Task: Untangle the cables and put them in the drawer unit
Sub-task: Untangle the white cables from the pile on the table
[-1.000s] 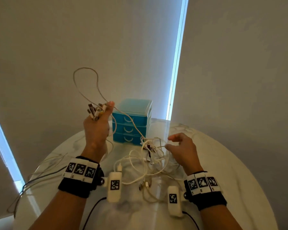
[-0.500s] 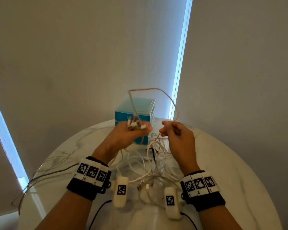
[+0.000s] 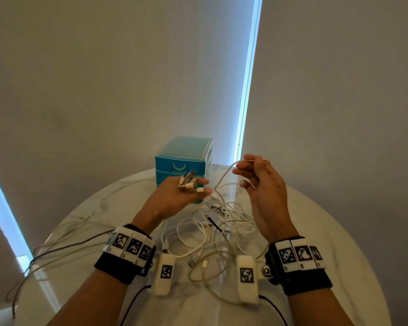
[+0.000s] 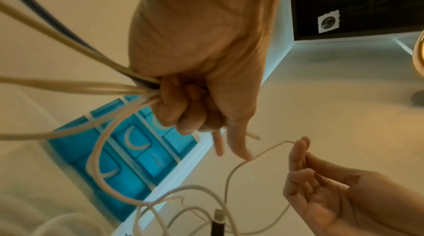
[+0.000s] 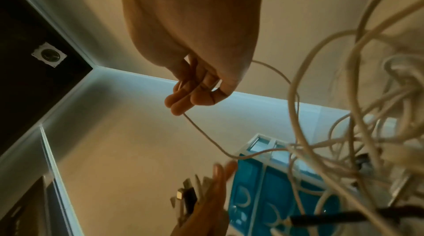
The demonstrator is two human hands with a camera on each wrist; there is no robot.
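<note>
A tangle of white cables [image 3: 205, 234] lies on the round white table [image 3: 327, 250] between my wrists. My left hand [image 3: 174, 196] is raised in front of the blue drawer unit [image 3: 183, 158] and grips a bundle of cable ends, their plugs [image 3: 189, 182] sticking out past the fingers. From the left wrist view, the bundle's cords [image 4: 96, 85] run out of the curled fingers. My right hand [image 3: 257, 182] is raised to the right and pinches a thin beige cable [image 3: 224, 177], which loops down into the tangle. The drawers look closed.
Grey and white cords [image 3: 57, 245] trail off the table's left edge. Two white tagged camera modules [image 3: 166, 271] hang at my wrists with black leads. A wall and roller blinds stand close behind the drawer unit.
My left hand came down and rightward with the plug bundle to the front of the drawer unit. My right hand rose and moved right, drawing the thin cable's loop away from the left hand.
</note>
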